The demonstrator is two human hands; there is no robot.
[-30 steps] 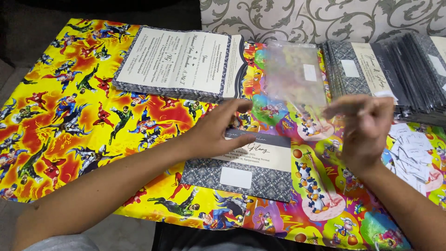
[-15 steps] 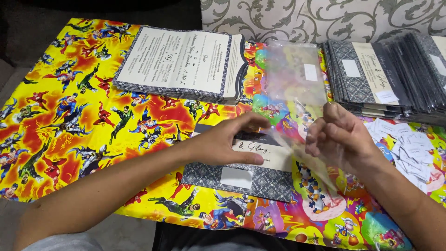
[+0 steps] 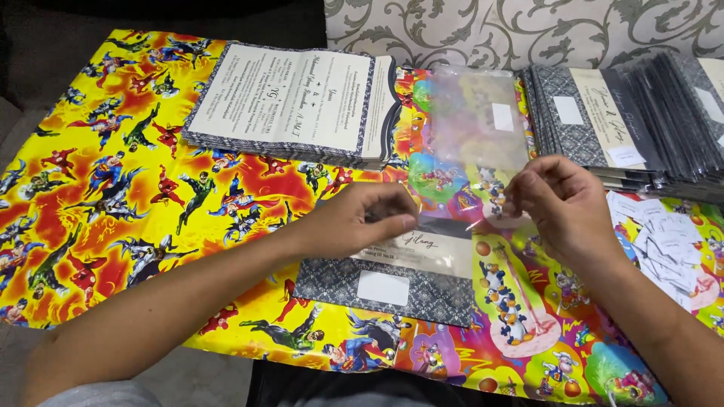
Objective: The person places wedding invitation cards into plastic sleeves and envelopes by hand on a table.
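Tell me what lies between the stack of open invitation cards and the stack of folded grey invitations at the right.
In the head view, a pile of clear plastic sleeves lies between the open cards and the folded grey stack, resting on the cartoon-print table cover.

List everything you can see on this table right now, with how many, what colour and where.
folded card: one, grey patterned with cream band and white label, table front centre, under both hands
clear plastic sleeve: one, see-through, pinched between both hands over the folded card
stack of open cards: one stack, cream pages with grey border, back centre-left
clear sleeves pile: count unclear, see-through, back centre
stacks of sleeved cards: several overlapping, grey and cream, back right
small paper labels: many, white, right edge
cartoon-print cover: one, yellow, red, multicoloured, over the table
left hand: one, on the sleeve's left edge
right hand: one, pinching the sleeve's right edge
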